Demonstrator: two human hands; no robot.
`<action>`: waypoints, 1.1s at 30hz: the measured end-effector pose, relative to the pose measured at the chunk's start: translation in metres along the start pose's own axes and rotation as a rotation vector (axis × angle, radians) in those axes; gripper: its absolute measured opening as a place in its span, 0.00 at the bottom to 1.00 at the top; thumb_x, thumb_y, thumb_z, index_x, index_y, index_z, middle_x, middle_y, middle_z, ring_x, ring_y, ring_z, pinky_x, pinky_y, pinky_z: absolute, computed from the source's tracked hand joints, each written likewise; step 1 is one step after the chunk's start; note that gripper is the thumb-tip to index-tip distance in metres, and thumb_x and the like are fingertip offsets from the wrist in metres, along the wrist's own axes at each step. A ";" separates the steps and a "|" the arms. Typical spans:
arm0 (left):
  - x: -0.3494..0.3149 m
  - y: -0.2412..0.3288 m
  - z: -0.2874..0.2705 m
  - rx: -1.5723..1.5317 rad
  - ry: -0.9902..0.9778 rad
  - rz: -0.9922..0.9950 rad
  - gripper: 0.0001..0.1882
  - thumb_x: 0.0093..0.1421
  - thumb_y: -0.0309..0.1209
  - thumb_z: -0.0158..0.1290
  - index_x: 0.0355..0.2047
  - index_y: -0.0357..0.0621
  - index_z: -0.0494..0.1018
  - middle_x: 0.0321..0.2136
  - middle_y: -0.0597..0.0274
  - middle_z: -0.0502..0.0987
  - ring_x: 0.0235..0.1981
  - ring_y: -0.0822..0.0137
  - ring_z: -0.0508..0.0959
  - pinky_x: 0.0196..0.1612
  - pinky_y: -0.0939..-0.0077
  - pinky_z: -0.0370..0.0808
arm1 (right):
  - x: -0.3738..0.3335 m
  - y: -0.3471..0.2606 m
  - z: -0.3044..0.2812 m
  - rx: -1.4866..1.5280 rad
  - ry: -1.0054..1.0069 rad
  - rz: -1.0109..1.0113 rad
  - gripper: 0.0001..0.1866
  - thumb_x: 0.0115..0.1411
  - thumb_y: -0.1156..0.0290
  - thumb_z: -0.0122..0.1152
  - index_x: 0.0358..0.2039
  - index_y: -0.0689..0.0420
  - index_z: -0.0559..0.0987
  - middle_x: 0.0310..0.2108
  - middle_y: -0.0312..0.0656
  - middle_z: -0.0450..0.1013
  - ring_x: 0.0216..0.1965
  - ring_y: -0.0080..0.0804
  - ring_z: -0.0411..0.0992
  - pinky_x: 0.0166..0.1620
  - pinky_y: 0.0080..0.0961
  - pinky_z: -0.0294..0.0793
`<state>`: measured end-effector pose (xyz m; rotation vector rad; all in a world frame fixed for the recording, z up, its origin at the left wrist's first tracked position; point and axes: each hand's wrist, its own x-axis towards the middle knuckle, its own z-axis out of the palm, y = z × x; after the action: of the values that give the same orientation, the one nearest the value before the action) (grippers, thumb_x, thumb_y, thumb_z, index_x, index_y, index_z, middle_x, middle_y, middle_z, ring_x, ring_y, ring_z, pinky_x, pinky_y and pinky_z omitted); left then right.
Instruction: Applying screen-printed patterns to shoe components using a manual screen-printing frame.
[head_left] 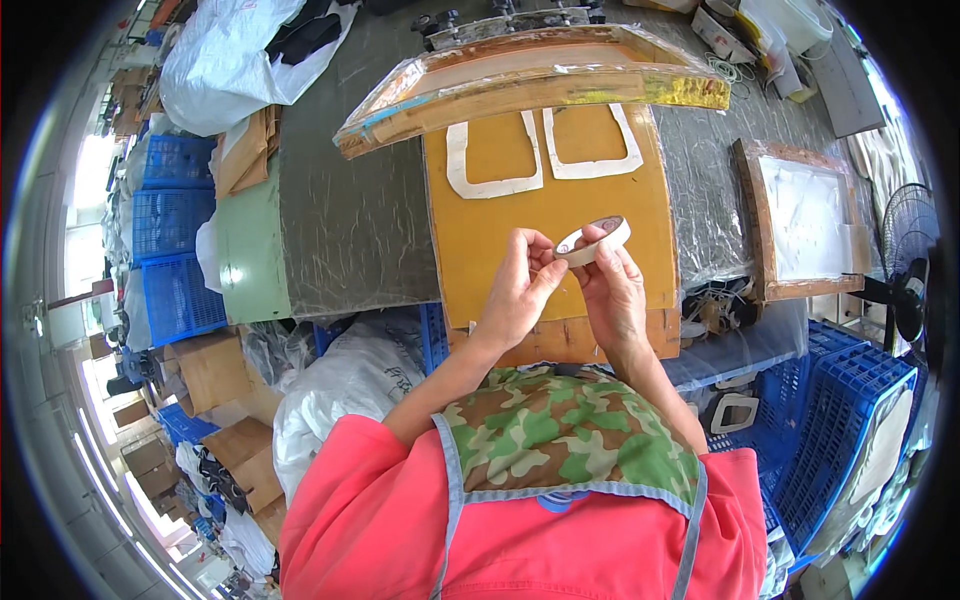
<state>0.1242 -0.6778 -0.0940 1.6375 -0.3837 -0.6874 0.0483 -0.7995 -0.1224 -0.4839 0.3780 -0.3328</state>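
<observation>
My right hand point(613, 295) holds a roll of white masking tape point(600, 250) over the board, its thumb in front of the roll and a finger through its ring. My left hand point(518, 290) is closed at the roll's left edge, its bent fingers and thumb tips against the tape. Whether a loose tape end is pinched there is too small to see. Beneath both hands lies a flat mustard-yellow board point(480, 250). On its far part are two white U-shaped frame outlines point(495, 187), side by side, their far ends hidden under a raised wooden screen frame point(540, 97).
Metal clamps point(505, 22) stand behind the screen frame. To the right are another framed screen point(765, 220), a black fan point(908, 290) and blue crates point(845, 430). Blue crates point(175, 225) and a white plastic bag point(225, 70) are at left. A white sack point(340, 390) sits below the table.
</observation>
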 end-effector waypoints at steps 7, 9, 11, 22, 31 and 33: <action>0.002 -0.004 -0.004 -0.145 0.002 -0.063 0.07 0.63 0.22 0.50 0.40 0.38 0.63 0.31 0.65 0.69 0.31 0.76 0.72 0.37 0.82 0.72 | -0.005 0.004 0.004 -0.129 0.030 -0.031 0.15 0.62 0.71 0.59 0.48 0.63 0.77 0.43 0.37 0.74 0.46 0.27 0.71 0.54 0.28 0.68; 0.000 -0.005 -0.004 -0.145 -0.009 -0.070 0.08 0.63 0.22 0.50 0.40 0.38 0.64 0.31 0.65 0.69 0.31 0.76 0.72 0.37 0.82 0.72 | -0.005 0.003 0.004 -0.352 0.093 -0.164 0.15 0.59 0.74 0.62 0.46 0.63 0.78 0.41 0.38 0.74 0.45 0.29 0.71 0.52 0.27 0.68; -0.003 -0.011 -0.005 -0.283 -0.003 -0.153 0.09 0.63 0.22 0.49 0.42 0.37 0.64 0.30 0.66 0.70 0.28 0.76 0.71 0.35 0.82 0.73 | -0.005 0.000 0.008 -0.658 0.034 -0.342 0.15 0.56 0.75 0.63 0.45 0.63 0.79 0.41 0.40 0.74 0.44 0.30 0.71 0.50 0.28 0.69; -0.015 -0.021 -0.021 -0.440 -0.081 -0.306 0.06 0.63 0.24 0.49 0.40 0.39 0.70 0.30 0.68 0.71 0.33 0.76 0.71 0.39 0.82 0.69 | -0.009 0.004 0.015 -0.606 0.031 -0.293 0.20 0.53 0.85 0.60 0.48 0.62 0.76 0.42 0.40 0.72 0.45 0.30 0.71 0.50 0.26 0.72; -0.032 -0.042 -0.019 0.158 0.009 -0.079 0.05 0.64 0.25 0.49 0.39 0.39 0.68 0.30 0.67 0.71 0.32 0.76 0.71 0.39 0.81 0.70 | -0.047 -0.012 0.004 -0.688 0.073 -0.010 0.10 0.62 0.71 0.58 0.40 0.63 0.79 0.37 0.37 0.75 0.41 0.22 0.70 0.49 0.24 0.68; -0.034 -0.046 -0.022 0.186 -0.087 -0.159 0.07 0.63 0.24 0.49 0.42 0.39 0.67 0.33 0.66 0.71 0.33 0.76 0.72 0.38 0.82 0.70 | -0.057 -0.011 -0.002 -0.860 0.033 -0.039 0.08 0.60 0.76 0.60 0.39 0.64 0.79 0.35 0.35 0.75 0.37 0.21 0.71 0.43 0.21 0.71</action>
<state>0.1056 -0.6317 -0.1302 1.8322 -0.3922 -0.8661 -0.0047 -0.7874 -0.1029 -1.3290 0.5399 -0.2022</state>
